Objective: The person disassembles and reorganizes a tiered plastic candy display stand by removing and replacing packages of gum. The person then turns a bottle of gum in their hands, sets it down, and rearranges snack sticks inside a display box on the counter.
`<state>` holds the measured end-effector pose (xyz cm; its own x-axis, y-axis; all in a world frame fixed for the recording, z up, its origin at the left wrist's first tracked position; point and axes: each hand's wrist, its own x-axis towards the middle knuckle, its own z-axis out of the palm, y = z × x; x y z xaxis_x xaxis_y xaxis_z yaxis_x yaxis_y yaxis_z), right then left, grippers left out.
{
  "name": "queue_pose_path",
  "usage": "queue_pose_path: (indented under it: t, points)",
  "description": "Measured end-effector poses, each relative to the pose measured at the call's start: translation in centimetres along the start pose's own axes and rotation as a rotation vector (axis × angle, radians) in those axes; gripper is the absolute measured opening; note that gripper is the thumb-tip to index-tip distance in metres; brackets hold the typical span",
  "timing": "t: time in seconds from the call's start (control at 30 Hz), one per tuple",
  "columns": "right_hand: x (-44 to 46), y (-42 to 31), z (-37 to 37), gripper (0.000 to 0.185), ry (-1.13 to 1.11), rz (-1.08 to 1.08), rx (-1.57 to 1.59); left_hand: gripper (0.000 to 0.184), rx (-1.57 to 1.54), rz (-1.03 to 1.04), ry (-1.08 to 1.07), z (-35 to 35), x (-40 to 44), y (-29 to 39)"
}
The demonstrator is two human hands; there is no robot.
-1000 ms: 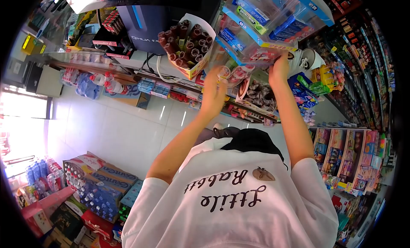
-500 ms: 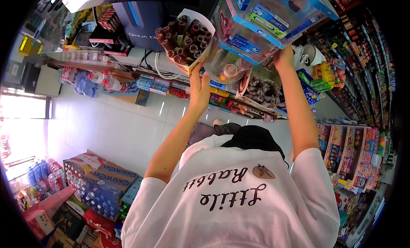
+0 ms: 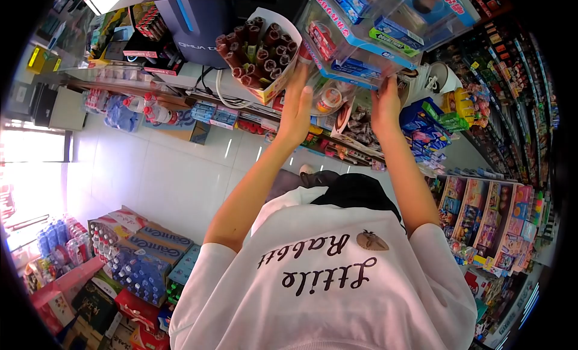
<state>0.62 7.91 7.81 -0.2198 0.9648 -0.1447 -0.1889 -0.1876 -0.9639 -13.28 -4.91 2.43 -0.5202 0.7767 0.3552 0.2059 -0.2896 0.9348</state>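
A clear plastic display rack [image 3: 355,46] with blue edges holds packs of chewing gum on several tiers at the counter's top. My left hand [image 3: 296,106] reaches up along its left side, fingers stretched out and thumb apart; the fingertips are partly hidden beside a carton. That open carton [image 3: 265,96] holds several brown, wrapped stick snacks [image 3: 260,55]. At the rack's lower front corner, my right hand [image 3: 386,109] is closed on its edge. Beneath, between my hands, is a clear round jar [image 3: 330,100] with a small orange-and-white item inside.
A box of dark wrapped snacks [image 3: 359,124] sits on the counter near my right hand. Blue gum packs [image 3: 424,124] and a yellow package [image 3: 456,106] lie to the right. White cables [image 3: 226,94] hang left of the carton. Crowded shelves [image 3: 487,214] stand at the right.
The display rack has shifted and turned slightly, showing more of its left side. My left hand has moved right and up, off the carton's corner; my right hand has moved left and down.
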Motion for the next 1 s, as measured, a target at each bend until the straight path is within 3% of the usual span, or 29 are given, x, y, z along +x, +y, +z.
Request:
queue_pose_path:
  t: [0.17,0.3,0.37,0.47,0.57,0.67,0.77,0.87,1.0]
  points:
    - [1.7,0.3,0.7,0.046,0.042,0.020,0.025,0.062,0.070,0.073,0.013,1.8,0.2,-0.3]
    - [1.5,-1.3,1.7,0.036,-0.021,0.039,0.138,0.058,0.034,0.033,-0.001,2.1,-1.0,-0.5]
    - [3.3,-1.0,1.1,0.028,0.049,0.082,0.110,0.054,0.019,0.007,0.050,2.7,-2.1,-0.6]
    - [3.9,-1.5,0.6,0.019,0.035,0.102,0.090,0.048,0.088,-0.264,0.098,3.5,-4.8,-3.6]
    - [4.5,-1.4,-0.2,0.014,-0.047,0.085,0.086,0.044,-0.046,-0.479,0.062,4.1,-6.5,-7.9]
    - [5.1,-0.9,-0.9,0.012,-0.105,0.078,0.104,0.040,-0.394,-0.685,0.140,5.1,-6.2,-10.0]
    - [5.0,-0.9,-0.7,0.011,-0.085,0.069,0.117,0.049,-0.875,-0.802,0.292,6.3,-4.8,-12.0]
    - [5.1,-1.0,-0.9,0.012,-0.059,0.093,0.102,0.061,-1.231,-0.750,0.427,6.8,-3.5,-13.4]
    - [5.4,-0.8,-1.5,0.014,-0.037,0.122,0.024,0.075,-1.425,-0.733,0.440,7.4,-1.9,-13.2]
